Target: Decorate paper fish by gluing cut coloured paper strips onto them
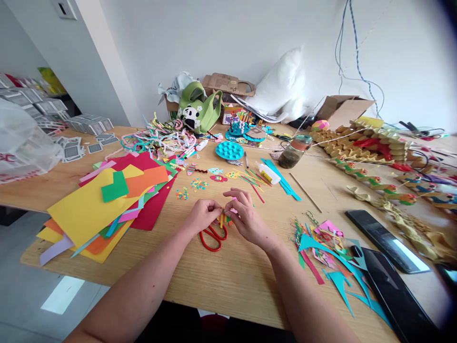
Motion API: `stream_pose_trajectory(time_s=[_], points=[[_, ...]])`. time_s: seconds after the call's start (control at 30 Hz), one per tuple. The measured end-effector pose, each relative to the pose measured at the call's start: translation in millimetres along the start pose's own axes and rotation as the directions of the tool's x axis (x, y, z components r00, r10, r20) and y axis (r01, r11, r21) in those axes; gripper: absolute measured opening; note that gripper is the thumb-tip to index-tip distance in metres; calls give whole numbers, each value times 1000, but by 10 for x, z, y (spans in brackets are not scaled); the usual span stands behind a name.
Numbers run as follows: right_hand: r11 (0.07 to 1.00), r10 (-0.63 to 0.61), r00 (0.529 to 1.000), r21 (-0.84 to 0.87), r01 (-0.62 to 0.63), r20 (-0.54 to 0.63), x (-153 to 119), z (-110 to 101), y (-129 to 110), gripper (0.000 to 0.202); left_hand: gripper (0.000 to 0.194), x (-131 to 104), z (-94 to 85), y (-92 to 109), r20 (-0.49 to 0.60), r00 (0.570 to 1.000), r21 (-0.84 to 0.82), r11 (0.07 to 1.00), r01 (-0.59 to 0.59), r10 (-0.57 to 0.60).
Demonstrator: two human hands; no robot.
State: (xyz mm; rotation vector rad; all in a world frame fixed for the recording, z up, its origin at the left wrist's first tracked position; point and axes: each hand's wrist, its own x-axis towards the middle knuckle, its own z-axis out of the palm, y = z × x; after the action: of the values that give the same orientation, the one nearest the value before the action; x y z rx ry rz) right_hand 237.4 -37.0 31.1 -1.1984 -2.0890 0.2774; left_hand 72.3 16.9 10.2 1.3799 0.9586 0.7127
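My left hand (203,216) is closed in a pinch on a small colourful paper piece (222,220) with yellow, green and orange showing. From the other side my right hand (246,219) pinches the same piece, its upper fingers bent over it and partly hiding it. Just beneath, red-handled scissors (213,240) lie on the wooden table, their blades hidden under the hands and paper. Beyond the hands are paper fish, among them a red one (218,178) and a yellow one (233,175), plus thin paper strips (255,186) and small paper dots (198,185).
Coloured paper sheets (89,205) are stacked at the left. A glue bottle (268,173), blue strips (282,178), a thin stick (306,193) and a dark jar (294,152) lie ahead right. Paper scraps (332,247) and phones (387,240) occupy the right, egg-carton pieces (378,178) behind.
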Motion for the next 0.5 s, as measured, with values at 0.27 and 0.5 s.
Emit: stream_pose_trajectory(time_s=[0.27,0.5], points=[[999,4,1000,-32,-5,-13,-5,35,0,13,10,-4,3,0,-3,1000,-47,999,2,-2],[999,2,1000,-34,-3,-27,-3,42,-15,15,9,2,7,-2,-40,999,-50,999,-6,4]])
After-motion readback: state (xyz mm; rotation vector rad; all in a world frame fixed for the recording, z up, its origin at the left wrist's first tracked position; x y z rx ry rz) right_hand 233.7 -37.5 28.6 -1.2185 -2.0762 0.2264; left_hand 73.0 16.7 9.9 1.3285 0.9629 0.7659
